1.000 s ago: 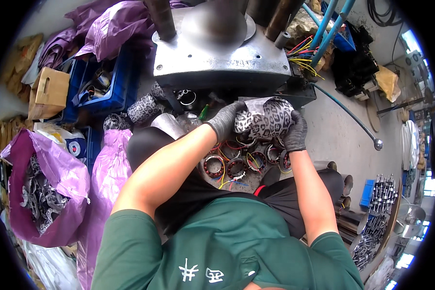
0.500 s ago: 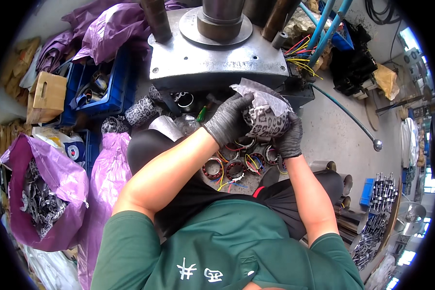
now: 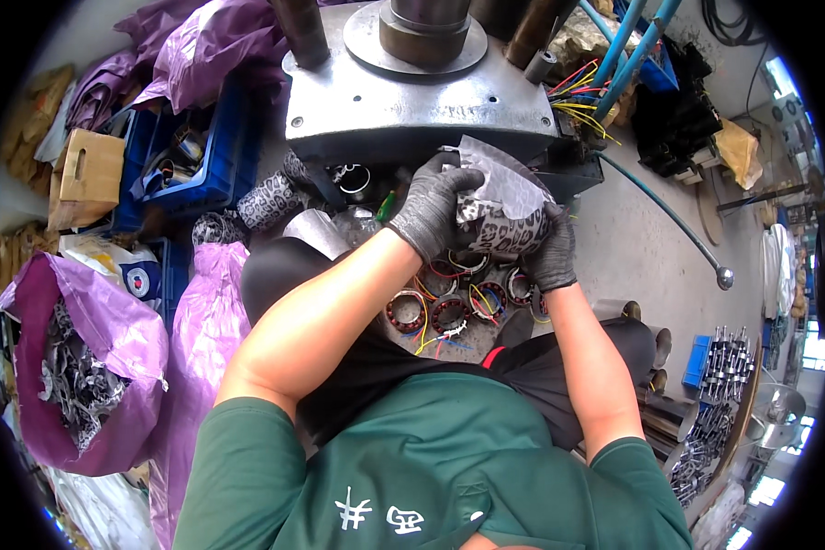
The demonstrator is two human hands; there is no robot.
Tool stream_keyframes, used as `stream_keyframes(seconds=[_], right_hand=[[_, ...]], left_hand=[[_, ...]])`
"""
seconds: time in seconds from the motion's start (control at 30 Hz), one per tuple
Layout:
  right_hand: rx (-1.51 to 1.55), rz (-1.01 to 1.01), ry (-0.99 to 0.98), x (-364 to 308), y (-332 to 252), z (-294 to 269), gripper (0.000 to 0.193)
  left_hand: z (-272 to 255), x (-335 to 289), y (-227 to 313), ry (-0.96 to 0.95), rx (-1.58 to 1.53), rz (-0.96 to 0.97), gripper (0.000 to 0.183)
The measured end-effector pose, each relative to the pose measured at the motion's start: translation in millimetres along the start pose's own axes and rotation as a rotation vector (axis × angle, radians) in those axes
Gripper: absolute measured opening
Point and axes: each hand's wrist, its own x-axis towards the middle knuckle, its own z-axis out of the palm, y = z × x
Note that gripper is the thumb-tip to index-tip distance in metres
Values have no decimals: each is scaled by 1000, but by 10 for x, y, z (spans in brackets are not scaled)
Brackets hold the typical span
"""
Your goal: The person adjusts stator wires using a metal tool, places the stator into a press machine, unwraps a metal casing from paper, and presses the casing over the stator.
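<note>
Just in front of the machine, both my gloved hands hold a cylinder (image 3: pixel 504 236) covered in grey-and-black leopard-print film. A loose, pale grey flap of the film (image 3: pixel 497 183) stands up from its top. My left hand (image 3: pixel 431 209), in a dark grey glove, is closed at the cylinder's left side, its thumb and fingers pinching the flap's left edge. Around the right side curls my right hand (image 3: pixel 553 252), gloved alike, with its fingertips partly hidden behind the cylinder. Below lie several stator rings (image 3: pixel 449 314) with coloured wires.
A heavy metal press (image 3: pixel 422 105) stands right ahead. At left are blue crates (image 3: pixel 206 188), a cardboard box (image 3: pixel 90 179) and a purple sack (image 3: pixel 27 367) of film scraps. A ball-ended lever (image 3: pixel 669 220) and several metal shafts (image 3: pixel 731 367) are on the right.
My left hand has turned and shifted slightly left, its thumb now over the flap. The flap stands more spread and upright. My right hand keeps its hold on the cylinder.
</note>
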Motion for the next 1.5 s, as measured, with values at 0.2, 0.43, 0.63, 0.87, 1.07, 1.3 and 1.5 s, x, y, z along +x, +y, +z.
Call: stream_keyframes(seconds=[0.2,0.43,0.63,0.87,1.07,1.3,1.5], right_hand=[[-83,60,60,-130,-222,299,50],[-228,192,176,-23,-164,81,32],[-152,202,320,-62,-146,74,33],[-140,77,327,-104,-251,44,44],[-138,-61,122,-210,-302,166,37],[-828,-181,19,-137,-281,88,38],[-1747,-347,-8,134,371,-353,37]], left_hand=[[-180,307,-44,154,661,309,28],[-196,393,63,191,786,636,26],[-364,488,14,364,1087,708,41],[-469,526,-390,105,415,-92,32],[-232,298,-284,70,-108,-333,29],[-502,645,-328,311,934,368,23],[-362,651,-428,139,907,518,20]])
